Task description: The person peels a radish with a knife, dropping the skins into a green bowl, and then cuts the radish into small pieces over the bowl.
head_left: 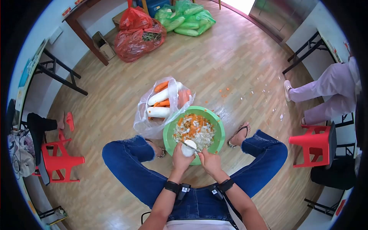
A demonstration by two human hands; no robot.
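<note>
My left hand point(180, 158) is closed round a white radish point(188, 148), its pale cut end facing up. In my right hand point(210, 160) is a knife point(190, 146), its blade lying across the top of the radish. Both hands are over the near rim of a green basin point(219, 134). Chopped white and orange pieces point(194, 130) fill the bottom of the basin. Just beyond it to the left, a clear plastic bag point(143, 124) lies open with whole white radishes point(158, 112) and carrots point(161, 87) inside.
Scraps dot the wooden floor point(245, 73) right of the basin. Red point(140, 38) and green bags point(191, 19) of vegetables stand at the back. Red stools point(61, 159) are at both sides. A person in pale trousers point(326, 90) is at the right, and another person's foot shows at left.
</note>
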